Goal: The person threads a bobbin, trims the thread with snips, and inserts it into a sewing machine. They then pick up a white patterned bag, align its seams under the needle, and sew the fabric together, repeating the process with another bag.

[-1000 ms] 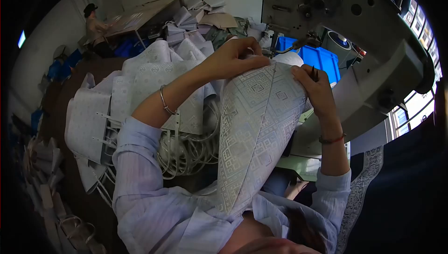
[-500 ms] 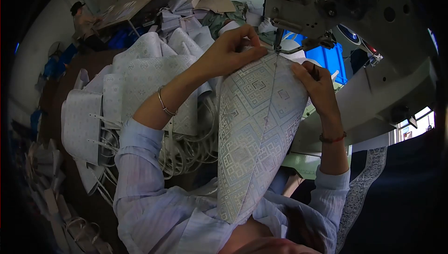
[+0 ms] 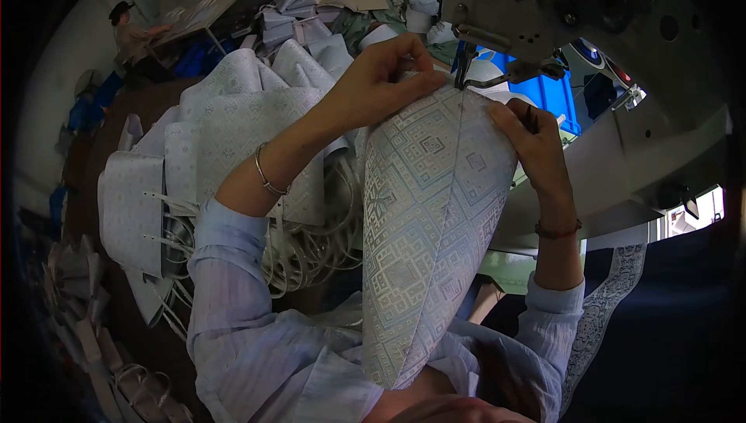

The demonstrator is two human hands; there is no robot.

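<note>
A patterned silvery-white piece of fabric (image 3: 420,213) with a seam down its middle hangs from the sewing machine (image 3: 528,3) toward my chest. Its top edge lies at the needle and presser foot (image 3: 464,73). My left hand (image 3: 396,77) is closed on the upper left edge, thumb and fingers pinched together. On the upper right edge, my right hand (image 3: 536,139) pinches the same fabric near the presser foot. Something small and dark (image 3: 531,118) shows between the right fingers; I cannot make out what it is. The fabric's underside is hidden.
Stacked white patterned pieces with cord-like handles (image 3: 256,143) stand at my left. Behind the machine is a blue bin (image 3: 556,93). Loose pieces are heaped (image 3: 311,15) at the back, near a table (image 3: 225,0) where another person (image 3: 134,38) stands.
The view has shifted slightly. The lower end of the fabric hangs a little lower against my chest, while both hands keep their hold near the presser foot.
</note>
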